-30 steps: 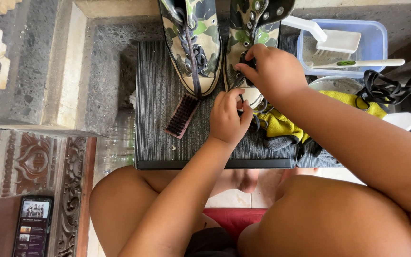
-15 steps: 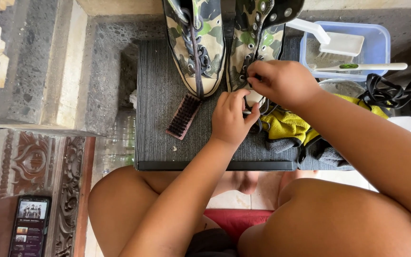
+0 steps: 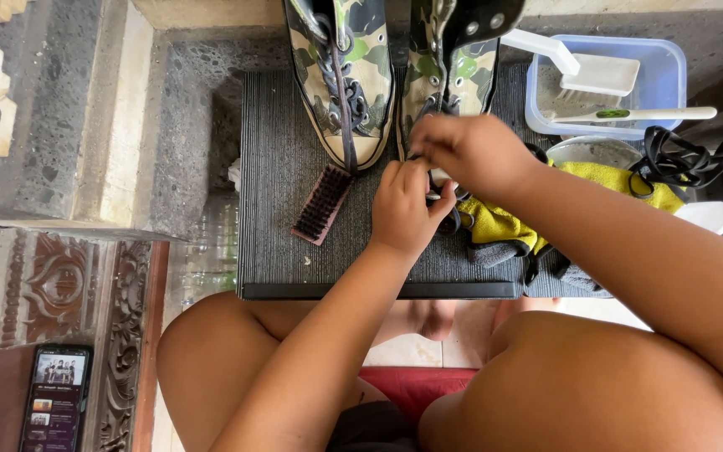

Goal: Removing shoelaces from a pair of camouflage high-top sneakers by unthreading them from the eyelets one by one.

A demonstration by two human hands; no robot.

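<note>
Working at the toe end of the right-hand camouflage high-top shoe (image 3: 449, 75), standing on the dark ribbed mat (image 3: 278, 209) with toe pointing toward the person and long axis running away up the frame, parallel to the laced shoe (image 3: 345, 75) just beside it. Pinching with both hands, left hand (image 3: 403, 209) and right hand (image 3: 470, 151) touching each other, closed on what looks like a dark lace near the lowest eyelets; judging lacing as barely begun here, upper eyelets looking empty, neighbour already laced. Lying nearby: brown brush (image 3: 321, 205), yellow cloth (image 3: 504, 222), blue tub (image 3: 671, 84) holding a white brush (image 3: 596, 71), phone (image 3: 53, 406) well apart.
</note>
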